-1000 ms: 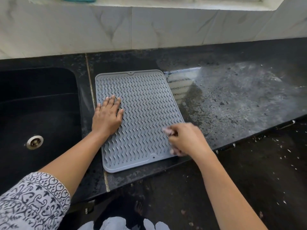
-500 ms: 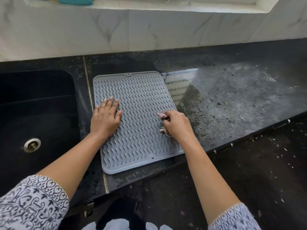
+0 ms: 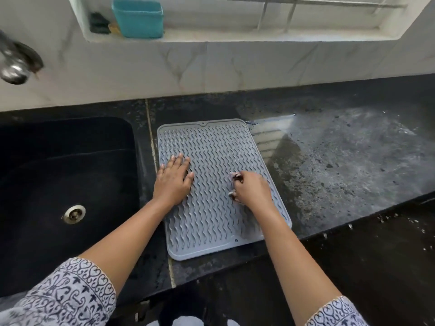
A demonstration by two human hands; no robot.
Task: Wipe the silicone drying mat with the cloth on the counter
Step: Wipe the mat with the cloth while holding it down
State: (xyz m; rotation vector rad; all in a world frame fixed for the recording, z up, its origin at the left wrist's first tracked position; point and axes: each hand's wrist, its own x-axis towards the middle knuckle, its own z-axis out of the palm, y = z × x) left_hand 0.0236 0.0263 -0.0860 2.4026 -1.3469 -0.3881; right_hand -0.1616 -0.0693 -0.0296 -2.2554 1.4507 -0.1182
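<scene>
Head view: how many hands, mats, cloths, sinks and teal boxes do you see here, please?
2 hands: left hand, right hand
1 mat
1 cloth
1 sink
1 teal box
Total: 6

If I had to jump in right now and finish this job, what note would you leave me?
The left hand lies flat with straight fingers, pressing on the left side of the mat.
The right hand grips the bunched cloth on the mat's right side, about halfway along.
The mat lies flat on the counter, just right of the sink.
Done: the cloth is in hand and on the mat. Which parts are already wiped cannot be told.
Left: probably wipe the whole mat, including the patch under the left hand.
</scene>
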